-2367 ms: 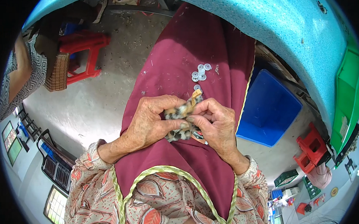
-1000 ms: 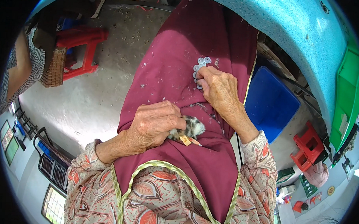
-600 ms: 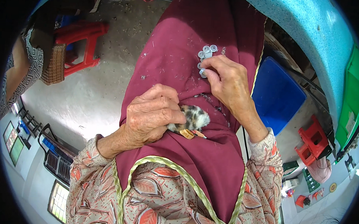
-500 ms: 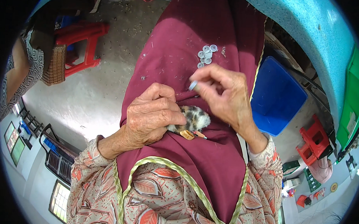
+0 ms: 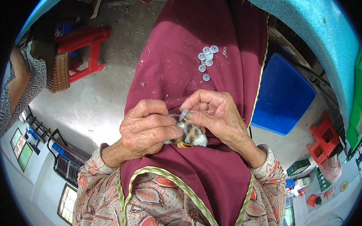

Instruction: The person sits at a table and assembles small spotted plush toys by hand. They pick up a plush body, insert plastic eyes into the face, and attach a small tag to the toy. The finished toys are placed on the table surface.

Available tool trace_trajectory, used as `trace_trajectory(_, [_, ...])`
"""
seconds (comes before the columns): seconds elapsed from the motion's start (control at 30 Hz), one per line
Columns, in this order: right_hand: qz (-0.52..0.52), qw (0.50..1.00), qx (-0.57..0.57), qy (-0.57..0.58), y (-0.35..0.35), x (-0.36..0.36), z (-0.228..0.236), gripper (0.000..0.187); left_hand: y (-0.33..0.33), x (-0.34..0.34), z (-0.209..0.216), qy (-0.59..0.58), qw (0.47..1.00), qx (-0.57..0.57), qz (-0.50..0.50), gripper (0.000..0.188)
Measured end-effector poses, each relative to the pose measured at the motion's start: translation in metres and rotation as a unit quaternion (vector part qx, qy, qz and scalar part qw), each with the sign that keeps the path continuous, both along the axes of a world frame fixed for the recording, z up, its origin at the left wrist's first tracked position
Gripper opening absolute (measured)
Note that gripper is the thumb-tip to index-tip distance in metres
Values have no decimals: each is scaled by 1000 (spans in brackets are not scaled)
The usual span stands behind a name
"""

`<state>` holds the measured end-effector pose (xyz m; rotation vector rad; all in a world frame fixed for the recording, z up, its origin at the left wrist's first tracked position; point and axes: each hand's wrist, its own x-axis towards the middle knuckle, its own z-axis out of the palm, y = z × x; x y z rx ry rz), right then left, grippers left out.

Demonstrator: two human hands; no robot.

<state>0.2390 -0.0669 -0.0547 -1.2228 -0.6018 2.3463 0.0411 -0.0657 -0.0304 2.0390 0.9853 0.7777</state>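
In my lap lies a small furry plush piece [image 5: 194, 133] patched in white, black and orange-brown. My left hand [image 5: 150, 130] is closed around its left side, with fingers bent over the fur. A pale translucent plastic disc [image 5: 183, 114] is pinched on edge between thumb and forefinger of my right hand [image 5: 214, 116], right at the plush's upper edge. Whether the disc touches the fur I cannot tell. A folded tan piece [image 5: 185, 145] shows below the plush. Farther up the apron lie several loose discs [image 5: 206, 77] with dark centres.
The maroon apron [image 5: 162, 84] covers my lap, dotted with lint. A blue bin [image 5: 283, 96] stands at the right, beneath a light blue table edge [image 5: 311, 30]. Red stools [image 5: 85, 50] and another red stool [image 5: 325, 136] flank me. Someone in a patterned garment [image 5: 34, 76] sits at far left.
My right hand has come down and left, bringing the disc to the plush. A loose disc it was hiding now shows. The left hand still holds the plush.
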Motion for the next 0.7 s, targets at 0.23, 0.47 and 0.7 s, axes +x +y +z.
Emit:
trace_trajectory(0.23, [-16,997,-49,52,-5,2,-7,14,0,1,1,2,1000,-7,-4,24])
trace_trajectory(0.47, [-5,1000,0,20,-12,1,-9,13,-3,2,-4,3,1000,-8,4,23])
trace_trajectory(0.7, [-2,999,1,33,-12,3,-5,15,-6,2,-6,-1,999,-15,28,23])
